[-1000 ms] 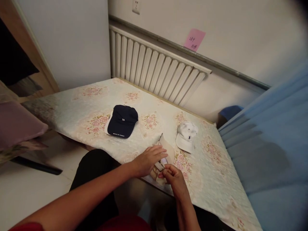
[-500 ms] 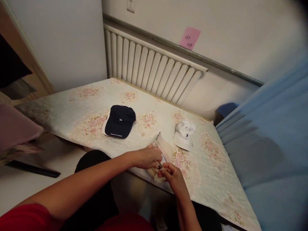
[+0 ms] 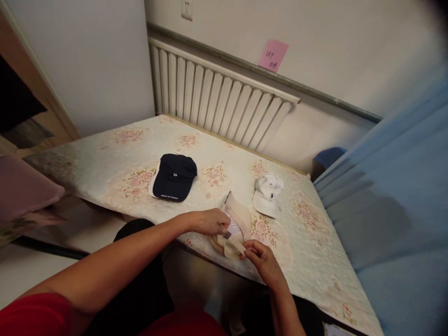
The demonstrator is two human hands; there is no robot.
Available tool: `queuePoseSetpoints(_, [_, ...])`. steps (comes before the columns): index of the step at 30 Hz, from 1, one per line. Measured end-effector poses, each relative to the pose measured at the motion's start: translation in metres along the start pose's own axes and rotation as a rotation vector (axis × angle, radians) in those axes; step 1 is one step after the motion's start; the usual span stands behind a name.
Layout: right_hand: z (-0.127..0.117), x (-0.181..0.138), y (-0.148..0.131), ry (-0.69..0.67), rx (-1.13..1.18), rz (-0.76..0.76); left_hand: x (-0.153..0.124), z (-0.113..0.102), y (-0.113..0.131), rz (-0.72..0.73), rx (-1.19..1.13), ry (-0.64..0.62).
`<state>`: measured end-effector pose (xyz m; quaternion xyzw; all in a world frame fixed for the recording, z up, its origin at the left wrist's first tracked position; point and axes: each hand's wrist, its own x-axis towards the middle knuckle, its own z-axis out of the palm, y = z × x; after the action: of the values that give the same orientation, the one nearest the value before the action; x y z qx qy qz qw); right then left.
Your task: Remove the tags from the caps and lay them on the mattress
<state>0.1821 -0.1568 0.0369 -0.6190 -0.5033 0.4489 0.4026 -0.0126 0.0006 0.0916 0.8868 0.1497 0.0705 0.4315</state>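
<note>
A beige cap (image 3: pixel 242 215) lies at the near edge of the bed, its inside with a pale lining turned partly up. My left hand (image 3: pixel 210 221) is closed at its left side, pinching a small greyish piece, perhaps a buckle, at the cap's back. With thumb and fingertips my right hand (image 3: pixel 262 257) grips the end of the cap's beige strap (image 3: pixel 237 248). The two hands are a little apart, the strap between them. Beyond them lie a navy cap (image 3: pixel 175 177) to the left and a white cap (image 3: pixel 268 192) to the right, both untouched.
The flowered bed cover (image 3: pixel 210 196) spreads under the caps. Behind it stand a white radiator (image 3: pixel 210 88) and a wall with a pink note (image 3: pixel 273 55). A blue curtain (image 3: pixel 395 200) hangs at the right; pinkish cloth (image 3: pixel 28 186) is at the left.
My hands have moved apart, the right one going slightly right and down with the strap end. More of the strap and the cap's lining shows. The other caps have stayed put.
</note>
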Motion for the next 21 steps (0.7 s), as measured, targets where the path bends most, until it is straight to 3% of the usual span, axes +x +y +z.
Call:
queuePoseSetpoints(6, [-0.008, 0.01, -0.013, 0.051, 0.012, -0.053, -0.014, -0.01, 0.002, -0.038, -0.097, 0.017])
queuePoseSetpoints(15, [-0.002, 0.02, -0.019, -0.001, -0.01, -0.068, -0.028, -0.004, -0.018, -0.141, -0.214, 0.089])
queuePoseSetpoints(21, [-0.007, 0.047, -0.037, -0.013, -0.167, -0.122, -0.02, -0.025, -0.019, -0.145, -0.188, 0.153])
